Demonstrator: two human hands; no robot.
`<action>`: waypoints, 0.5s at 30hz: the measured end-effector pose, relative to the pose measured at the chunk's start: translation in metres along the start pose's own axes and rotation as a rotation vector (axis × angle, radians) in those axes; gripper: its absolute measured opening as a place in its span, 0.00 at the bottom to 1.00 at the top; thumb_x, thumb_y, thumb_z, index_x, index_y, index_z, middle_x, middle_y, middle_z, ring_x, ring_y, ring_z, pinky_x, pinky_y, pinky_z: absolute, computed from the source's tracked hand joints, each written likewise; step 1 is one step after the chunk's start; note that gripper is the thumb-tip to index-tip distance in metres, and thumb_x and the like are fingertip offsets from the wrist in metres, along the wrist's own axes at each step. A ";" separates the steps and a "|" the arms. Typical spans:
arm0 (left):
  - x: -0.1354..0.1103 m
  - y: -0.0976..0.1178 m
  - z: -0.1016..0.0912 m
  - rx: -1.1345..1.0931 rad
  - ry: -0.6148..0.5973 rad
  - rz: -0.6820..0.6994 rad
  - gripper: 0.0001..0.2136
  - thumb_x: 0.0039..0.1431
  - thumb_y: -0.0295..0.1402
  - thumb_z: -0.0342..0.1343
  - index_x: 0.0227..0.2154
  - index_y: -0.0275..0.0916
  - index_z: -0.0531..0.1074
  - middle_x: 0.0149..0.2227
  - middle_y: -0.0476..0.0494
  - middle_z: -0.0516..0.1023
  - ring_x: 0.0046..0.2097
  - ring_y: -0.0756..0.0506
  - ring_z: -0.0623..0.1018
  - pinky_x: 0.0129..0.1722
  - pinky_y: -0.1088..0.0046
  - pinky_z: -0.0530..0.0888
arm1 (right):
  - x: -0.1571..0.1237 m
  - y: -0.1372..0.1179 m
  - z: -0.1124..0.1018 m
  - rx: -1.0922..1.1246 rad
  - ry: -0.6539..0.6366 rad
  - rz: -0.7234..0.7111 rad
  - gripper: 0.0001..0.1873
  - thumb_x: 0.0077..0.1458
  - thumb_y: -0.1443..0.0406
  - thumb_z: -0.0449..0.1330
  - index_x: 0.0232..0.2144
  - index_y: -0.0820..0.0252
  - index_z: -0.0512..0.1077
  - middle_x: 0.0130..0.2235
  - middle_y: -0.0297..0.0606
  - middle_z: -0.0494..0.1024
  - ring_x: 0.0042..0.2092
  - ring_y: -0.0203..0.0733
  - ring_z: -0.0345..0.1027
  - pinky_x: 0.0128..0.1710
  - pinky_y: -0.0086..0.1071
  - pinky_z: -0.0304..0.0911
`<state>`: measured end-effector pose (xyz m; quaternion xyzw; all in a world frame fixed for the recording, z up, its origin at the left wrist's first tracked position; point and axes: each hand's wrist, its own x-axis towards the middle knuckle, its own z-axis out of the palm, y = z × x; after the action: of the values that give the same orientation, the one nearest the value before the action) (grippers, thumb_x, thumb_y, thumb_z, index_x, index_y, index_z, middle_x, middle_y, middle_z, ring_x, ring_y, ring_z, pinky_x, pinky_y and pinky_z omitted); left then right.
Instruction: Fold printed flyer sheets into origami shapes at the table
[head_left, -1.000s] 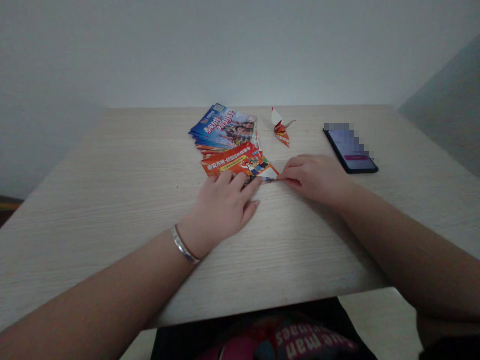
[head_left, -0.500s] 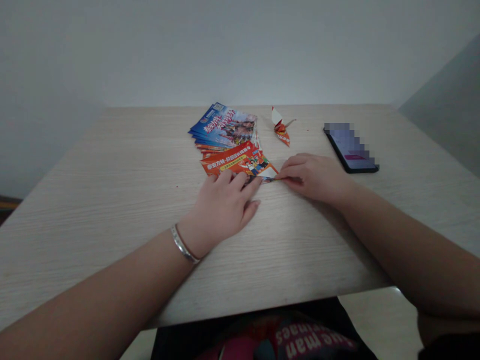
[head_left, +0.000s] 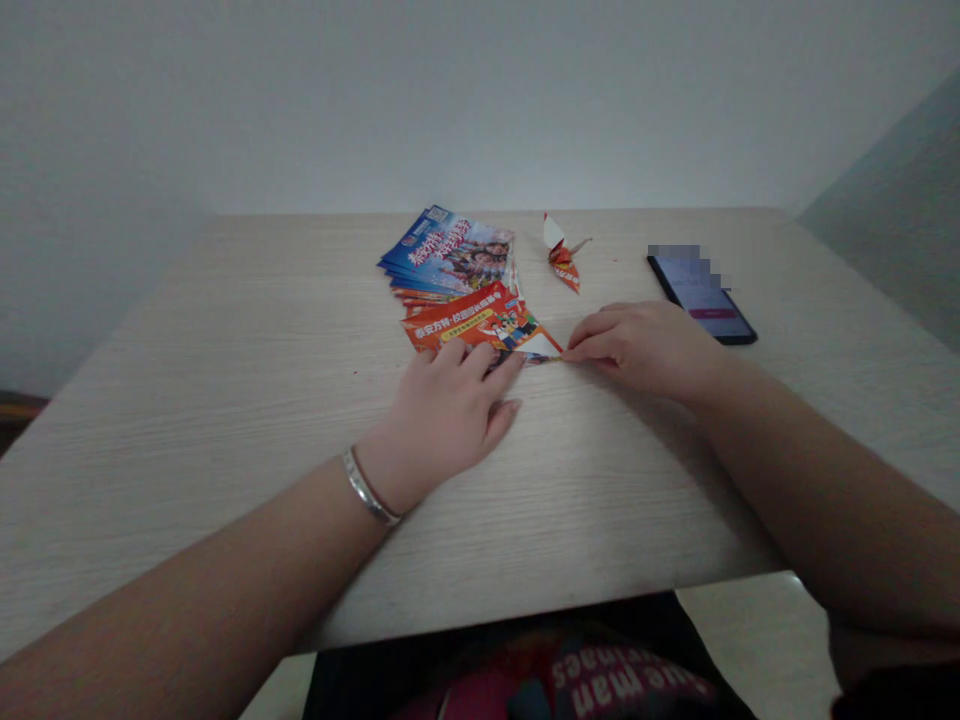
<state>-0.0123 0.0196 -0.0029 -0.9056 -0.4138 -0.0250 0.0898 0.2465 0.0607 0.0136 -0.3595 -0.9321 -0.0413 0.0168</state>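
Right hand (head_left: 641, 345) shifts outward to the flyer's (head_left: 469, 325) right corner; left hand (head_left: 454, 420) stays put.

In the head view, the right hand is a little farther right than half a second ago, now overlapping the phone's (head_left: 712, 305) near side in view. Its thumb and forefinger meet at the corner; whether they pinch paper or only touch it, I cannot tell. The left hand grasps nothing, its spread fingers lying on the flyer's near edge. The flyer lies on the table (head_left: 247, 330), on the near side of the stack (head_left: 442, 250), with a crane (head_left: 561, 256) beyond. The shift suggests smoothing along the folded edge, which looks steady.
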 end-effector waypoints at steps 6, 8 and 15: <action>0.001 -0.001 0.002 0.004 0.012 0.010 0.24 0.68 0.44 0.44 0.63 0.41 0.65 0.50 0.36 0.74 0.49 0.32 0.72 0.43 0.53 0.73 | -0.001 0.002 0.001 -0.006 0.012 -0.003 0.17 0.59 0.72 0.56 0.42 0.52 0.82 0.46 0.34 0.83 0.46 0.45 0.76 0.43 0.36 0.66; 0.000 -0.001 0.002 0.009 0.013 0.014 0.24 0.68 0.45 0.44 0.63 0.42 0.64 0.50 0.36 0.74 0.49 0.32 0.72 0.43 0.53 0.72 | -0.001 0.003 0.002 0.026 0.030 0.025 0.16 0.59 0.71 0.56 0.43 0.54 0.81 0.46 0.36 0.83 0.46 0.44 0.76 0.43 0.35 0.66; 0.001 -0.001 0.004 0.019 0.017 0.006 0.24 0.69 0.44 0.42 0.64 0.48 0.63 0.51 0.36 0.73 0.50 0.31 0.71 0.41 0.53 0.72 | -0.002 0.006 0.010 0.052 0.112 -0.017 0.14 0.64 0.63 0.55 0.44 0.53 0.81 0.42 0.38 0.83 0.43 0.43 0.76 0.42 0.34 0.65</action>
<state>-0.0122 0.0214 -0.0064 -0.9057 -0.4105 -0.0286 0.1021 0.2521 0.0649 0.0043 -0.3483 -0.9334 -0.0372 0.0780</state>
